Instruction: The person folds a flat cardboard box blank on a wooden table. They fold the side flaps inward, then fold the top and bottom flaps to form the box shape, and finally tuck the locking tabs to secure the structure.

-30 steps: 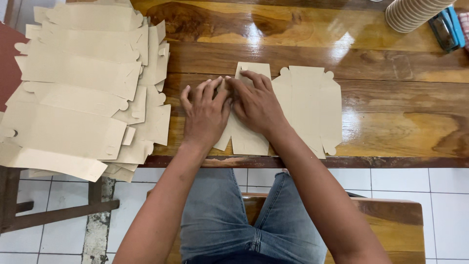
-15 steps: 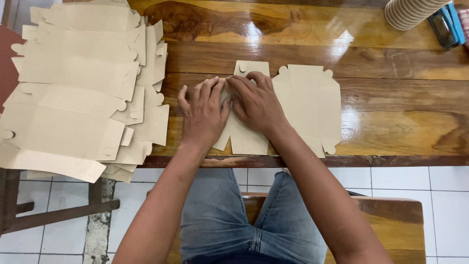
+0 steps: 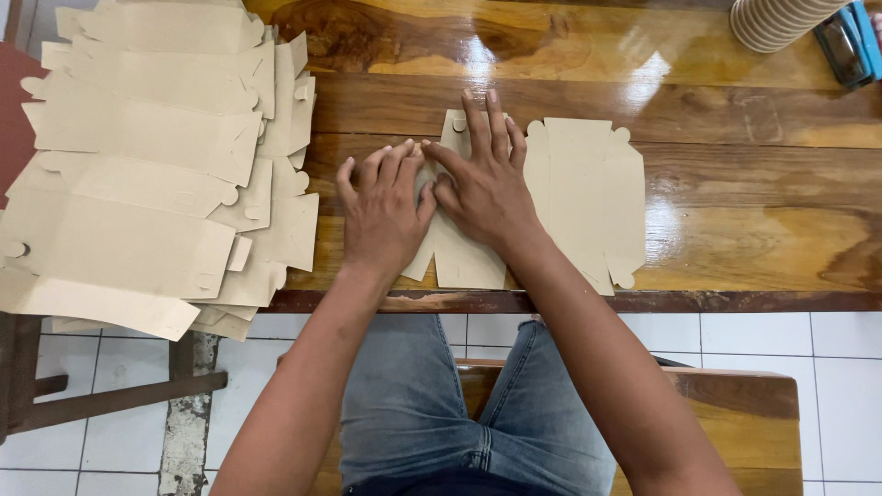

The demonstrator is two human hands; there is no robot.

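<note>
A flat tan cardboard box blank (image 3: 583, 197) lies on the glossy wooden table (image 3: 735, 184) near its front edge. My left hand (image 3: 384, 213) and my right hand (image 3: 484, 184) press side by side on the blank's left part, fingers stretched flat and pointing away from me. My right fingers reach over a folded flap with a small round tab at the far edge. Most of that left part is hidden under my hands.
A large untidy pile of the same tan box blanks (image 3: 147, 156) covers the table's left end and overhangs its edge. A stack of paper cups (image 3: 776, 20) and a blue object (image 3: 850, 41) sit at the far right corner. A wooden bench (image 3: 735, 413) stands below me.
My right fingers have stretched farther forward over the flap, and both hands have flattened down on the cardboard. The blank itself has stayed in place.
</note>
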